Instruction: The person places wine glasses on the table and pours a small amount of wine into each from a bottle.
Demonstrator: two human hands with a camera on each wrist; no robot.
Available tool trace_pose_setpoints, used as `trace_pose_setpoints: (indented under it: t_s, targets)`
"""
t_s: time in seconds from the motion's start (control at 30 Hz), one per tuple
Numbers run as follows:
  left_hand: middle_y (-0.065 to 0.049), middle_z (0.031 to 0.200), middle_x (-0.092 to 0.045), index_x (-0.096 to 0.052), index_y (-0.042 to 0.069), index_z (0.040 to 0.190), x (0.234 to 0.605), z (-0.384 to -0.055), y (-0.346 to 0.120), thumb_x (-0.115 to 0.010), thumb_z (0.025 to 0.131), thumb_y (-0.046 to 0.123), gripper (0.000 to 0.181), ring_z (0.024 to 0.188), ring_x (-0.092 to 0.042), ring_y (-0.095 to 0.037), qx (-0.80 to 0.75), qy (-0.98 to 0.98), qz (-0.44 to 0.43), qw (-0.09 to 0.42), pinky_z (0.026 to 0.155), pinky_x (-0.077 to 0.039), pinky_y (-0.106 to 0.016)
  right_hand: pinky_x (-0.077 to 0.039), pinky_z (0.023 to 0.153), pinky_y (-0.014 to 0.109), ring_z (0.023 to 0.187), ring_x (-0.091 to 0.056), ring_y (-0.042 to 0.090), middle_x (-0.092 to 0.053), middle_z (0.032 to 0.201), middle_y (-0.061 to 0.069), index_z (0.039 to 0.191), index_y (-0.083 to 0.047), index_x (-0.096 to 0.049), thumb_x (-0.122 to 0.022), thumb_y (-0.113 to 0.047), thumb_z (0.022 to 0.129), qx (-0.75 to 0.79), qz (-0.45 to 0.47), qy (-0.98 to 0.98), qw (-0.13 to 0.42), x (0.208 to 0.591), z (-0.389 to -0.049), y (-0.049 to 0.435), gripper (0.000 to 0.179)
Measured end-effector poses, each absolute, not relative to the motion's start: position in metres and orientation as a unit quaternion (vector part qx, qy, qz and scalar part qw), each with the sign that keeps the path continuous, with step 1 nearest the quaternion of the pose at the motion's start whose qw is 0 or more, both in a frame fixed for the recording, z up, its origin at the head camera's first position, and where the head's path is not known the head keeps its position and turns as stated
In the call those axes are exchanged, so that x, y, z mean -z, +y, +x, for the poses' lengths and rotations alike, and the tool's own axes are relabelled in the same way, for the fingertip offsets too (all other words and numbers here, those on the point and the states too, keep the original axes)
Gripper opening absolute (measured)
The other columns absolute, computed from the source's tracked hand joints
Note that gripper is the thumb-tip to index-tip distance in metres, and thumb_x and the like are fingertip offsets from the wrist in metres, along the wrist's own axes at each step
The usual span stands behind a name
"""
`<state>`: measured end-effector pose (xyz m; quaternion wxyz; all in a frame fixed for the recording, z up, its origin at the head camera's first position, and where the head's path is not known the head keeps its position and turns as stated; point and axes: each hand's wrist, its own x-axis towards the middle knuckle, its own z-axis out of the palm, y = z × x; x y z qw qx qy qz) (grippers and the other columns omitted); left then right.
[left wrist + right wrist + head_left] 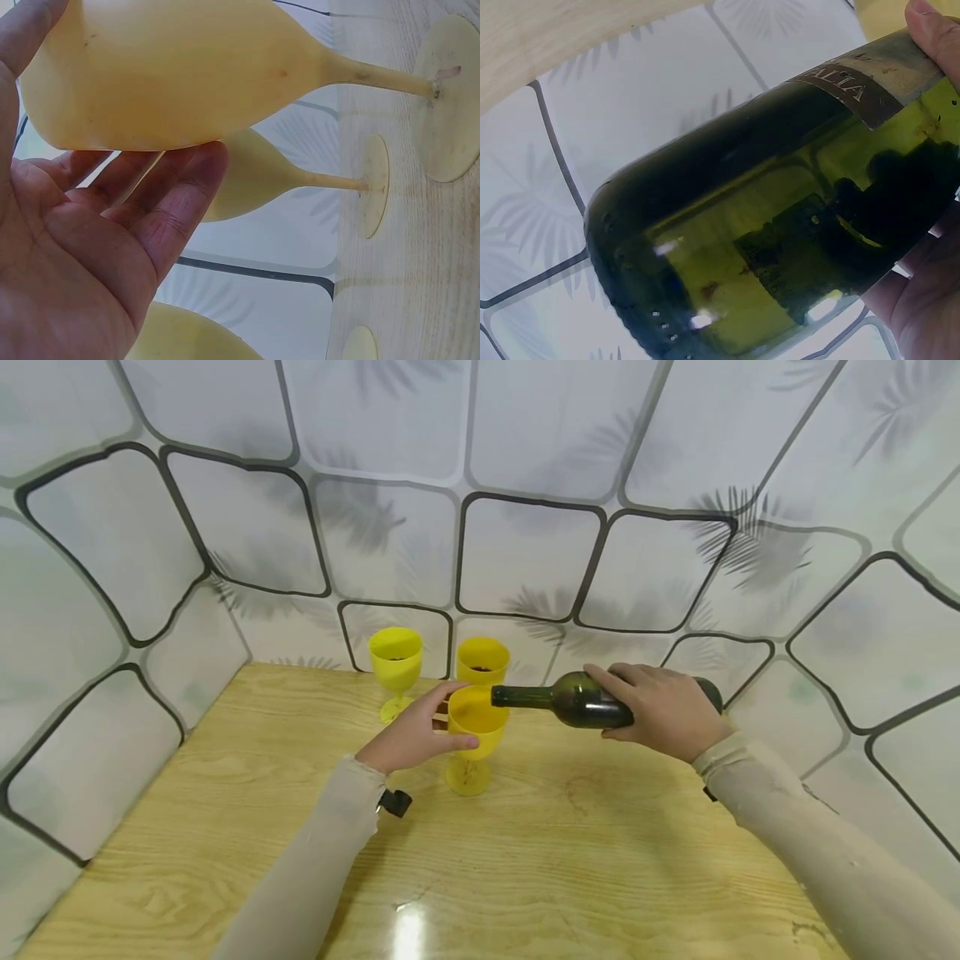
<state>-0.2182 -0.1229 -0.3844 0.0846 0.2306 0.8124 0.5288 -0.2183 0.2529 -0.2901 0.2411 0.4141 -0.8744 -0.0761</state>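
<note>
My left hand [415, 732] holds the bowl of the front yellow goblet [489, 742] between thumb and fingers. The goblet stands upright, its round foot at the tabletop, as the left wrist view also shows. In my right hand [667, 710] is a dark green wine bottle [588, 700], gripped around its body and tipped nearly level. The bottle's mouth overlaps the goblet's right rim in the head view. Dark liquid and part of a label [855, 90] show on the bottle in the right wrist view.
Two more yellow goblets, one at the left [396, 667] and one directly behind the held one [483, 653], stand near the wall with something dark inside. The light wooden table [562, 868] meets a patterned wall covering [397, 543] at the back and sides.
</note>
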Motion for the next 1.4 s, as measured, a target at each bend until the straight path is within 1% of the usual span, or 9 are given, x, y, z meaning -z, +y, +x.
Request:
trace_pose_setpoints:
  t_s: [0.23,0.47,0.73,0.9,1.2,1.4]
  targets:
    - [0.000,0.146,-0.051,-0.034,0.026,0.160,0.384,-0.218,-0.123,-0.082,0.087,0.050,0.091,0.129,-0.054,-0.026,-0.524,0.817,0.228,0.084,0.110,-0.047,-0.048,-0.060,0.071,0.053,0.089,-0.071,0.036,-0.069,0.115,0.017,0.149,-0.014,-0.054,-0.097,-0.048,0.065,0.076,0.419,-0.873,0.239,0.290,-0.219,0.251,0.101]
    - [0.004,0.142,-0.054,-0.036,0.028,0.158,0.386,-0.219,-0.123,-0.082,0.088,0.048,0.087,0.126,-0.056,-0.022,-0.525,0.816,0.228,0.083,0.108,-0.049,-0.045,-0.060,0.072,0.053,0.089,-0.071,0.036,-0.069,0.115,0.016,0.150,-0.014,-0.053,-0.096,-0.050,0.066,0.078,0.416,-0.875,0.234,0.289,-0.218,0.249,0.101]
    - [0.000,0.145,-0.052,-0.033,0.025,0.160,0.385,-0.218,-0.122,-0.082,0.088,0.047,0.090,0.128,-0.055,-0.027,-0.522,0.818,0.228,0.081,0.109,-0.049,-0.047,-0.060,0.072,0.053,0.088,-0.071,0.036,-0.069,0.115,0.016,0.150,-0.013,-0.053,-0.096,-0.049,0.067,0.084,0.421,-0.873,0.231,0.287,-0.218,0.247,0.100]
    - [0.000,0.146,-0.052,-0.033,0.024,0.161,0.385,-0.218,-0.123,-0.082,0.088,0.048,0.091,0.128,-0.055,-0.026,-0.520,0.819,0.230,0.077,0.109,-0.048,-0.047,-0.060,0.073,0.053,0.088,-0.071,0.036,-0.068,0.114,0.016,0.150,-0.013,-0.053,-0.096,-0.049,0.066,0.086,0.425,-0.872,0.229,0.286,-0.218,0.246,0.100]
    - [0.003,0.140,-0.055,-0.038,0.028,0.157,0.386,-0.218,-0.123,-0.082,0.088,0.048,0.084,0.126,-0.055,-0.022,-0.522,0.817,0.234,0.069,0.107,-0.050,-0.045,-0.059,0.074,0.053,0.088,-0.070,0.036,-0.068,0.114,0.016,0.151,-0.013,-0.051,-0.096,-0.049,0.068,0.095,0.430,-0.870,0.224,0.281,-0.217,0.244,0.101]
    - [0.005,0.138,-0.055,-0.039,0.030,0.156,0.385,-0.218,-0.123,-0.082,0.087,0.049,0.083,0.125,-0.056,-0.021,-0.525,0.816,0.231,0.073,0.106,-0.051,-0.044,-0.059,0.076,0.054,0.089,-0.070,0.036,-0.068,0.114,0.016,0.150,-0.012,-0.052,-0.095,-0.047,0.068,0.097,0.430,-0.869,0.224,0.278,-0.217,0.242,0.099]
